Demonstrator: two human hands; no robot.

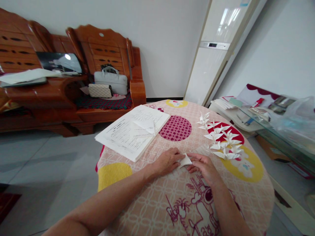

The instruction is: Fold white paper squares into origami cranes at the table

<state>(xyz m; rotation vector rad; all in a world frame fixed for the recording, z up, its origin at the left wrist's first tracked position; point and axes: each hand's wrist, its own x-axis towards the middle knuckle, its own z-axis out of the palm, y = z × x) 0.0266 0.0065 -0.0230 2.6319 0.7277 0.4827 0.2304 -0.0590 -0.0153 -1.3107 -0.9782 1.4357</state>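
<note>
My left hand [167,162] and my right hand [203,165] rest on a round table covered by a patterned cloth [152,196]. Between their fingertips lies a small folded piece of white paper [185,161], pinched from both sides. Several finished white paper cranes [222,139] lie in a row just beyond my right hand. A stack of printed sheets [131,131] with a loose folded sheet on top sits to the far left of my hands.
A wooden sofa [103,49] with a white bag [110,82] and a laptop [59,62] stands at the back left. A tall white air conditioner [214,52] is behind the table. A glass shelf [278,127] with papers and plastic sits at right.
</note>
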